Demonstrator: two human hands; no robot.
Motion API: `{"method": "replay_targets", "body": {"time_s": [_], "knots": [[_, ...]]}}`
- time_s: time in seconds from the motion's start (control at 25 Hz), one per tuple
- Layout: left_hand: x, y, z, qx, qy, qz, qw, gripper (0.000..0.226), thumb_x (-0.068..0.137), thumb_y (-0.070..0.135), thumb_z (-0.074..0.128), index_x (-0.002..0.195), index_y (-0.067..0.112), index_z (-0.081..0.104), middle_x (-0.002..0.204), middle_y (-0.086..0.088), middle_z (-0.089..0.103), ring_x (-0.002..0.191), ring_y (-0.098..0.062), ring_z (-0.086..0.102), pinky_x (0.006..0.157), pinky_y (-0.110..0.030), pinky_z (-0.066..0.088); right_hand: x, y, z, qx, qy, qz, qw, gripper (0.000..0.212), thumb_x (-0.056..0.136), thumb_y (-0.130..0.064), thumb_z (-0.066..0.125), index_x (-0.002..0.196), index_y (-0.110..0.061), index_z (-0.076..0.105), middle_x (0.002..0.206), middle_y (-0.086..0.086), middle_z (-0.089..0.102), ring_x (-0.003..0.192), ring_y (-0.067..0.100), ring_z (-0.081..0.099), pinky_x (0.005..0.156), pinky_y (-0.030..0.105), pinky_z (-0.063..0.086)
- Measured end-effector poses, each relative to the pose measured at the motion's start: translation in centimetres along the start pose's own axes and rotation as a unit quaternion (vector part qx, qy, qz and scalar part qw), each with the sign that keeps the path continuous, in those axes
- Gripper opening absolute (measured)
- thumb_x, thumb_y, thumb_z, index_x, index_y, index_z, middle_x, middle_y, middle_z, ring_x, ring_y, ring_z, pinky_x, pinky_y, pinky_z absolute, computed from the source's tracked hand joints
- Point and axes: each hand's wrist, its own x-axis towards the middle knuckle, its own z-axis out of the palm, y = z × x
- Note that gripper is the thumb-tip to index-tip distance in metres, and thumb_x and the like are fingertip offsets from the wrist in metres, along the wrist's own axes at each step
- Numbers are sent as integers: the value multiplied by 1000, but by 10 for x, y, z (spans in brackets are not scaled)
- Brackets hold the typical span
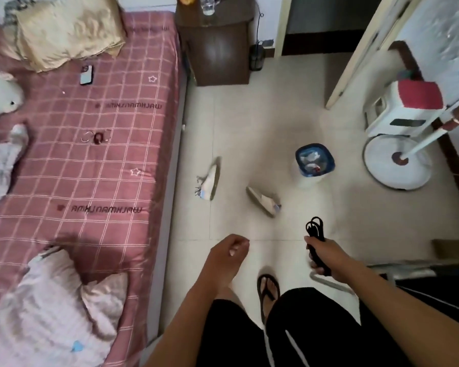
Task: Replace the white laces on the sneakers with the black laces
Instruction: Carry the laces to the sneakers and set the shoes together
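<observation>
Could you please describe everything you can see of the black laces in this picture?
The black laces are gathered into a folded bundle of flat, fabric-looking cord. The right hand grips the bundle around its middle, so loops stick up above the fist and a short length shows below the fingers. They are held in the air above the tiled floor, touching nothing else, apart from both sneakers.

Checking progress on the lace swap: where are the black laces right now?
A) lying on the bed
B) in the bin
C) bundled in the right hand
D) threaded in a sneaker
C: the right hand grips the bundled black laces, while both sneakers lie on the floor.
</observation>
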Motion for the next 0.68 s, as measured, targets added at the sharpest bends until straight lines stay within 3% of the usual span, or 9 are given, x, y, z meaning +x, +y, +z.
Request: {"method": "replay_targets", "body": {"time_s": [0.24, 0.36, 0.48, 0.56, 0.68], "knots": [[126, 13, -65, 11, -46, -51, 998, 14, 91, 32, 55, 93, 24, 66, 91, 7, 68, 91, -11, 64, 88, -28, 48, 92, -69, 61, -28, 33, 25, 999, 21, 91, -28, 55, 81, -12, 46, 51, 3, 38, 36, 15, 34, 39, 17, 26], [197, 7, -94, 21, -79, -68, 994, 13, 91, 26, 55, 92, 19, 65, 85, 8, 65, 85, -10, 63, 76, -21, 48, 142, -97, 96, -39, 40, 49, 997, 19, 91, -26, 54, 82, -11, 46, 52, 3, 36, 37, 15, 32, 40, 17, 23], [291, -15, -117, -1, -62, -101, 993, 14, 89, 18, 54, 85, 12, 66, 75, 6, 64, 71, -9, 60, 68, -23, 47, 212, -128, 126, -77, 34, 51, 995, 19, 90, -23, 54, 80, -9, 47, 53, 4, 37, 40, 15, 31, 41, 19, 23], [364, -46, -121, 4, -44, -126, 991, 14, 90, 16, 53, 84, 13, 66, 75, 3, 66, 70, -12, 61, 69, -25, 48, 276, -144, 144, -99, 22, 42, 994, 19, 90, -23, 53, 79, -9, 47, 54, 4, 37, 41, 16, 31, 42, 19, 22], [467, -109, -119, 21, -29, -159, 987, 20, 93, 3, 47, 78, 9, 58, 72, -8, 59, 57, -11, 56, 57, -21, 42, 376, -162, 164, -164, 7, 7, 986, 20, 91, -24, 52, 76, -13, 45, 55, 1, 39, 38, 13, 31, 41, 18, 22]]}}
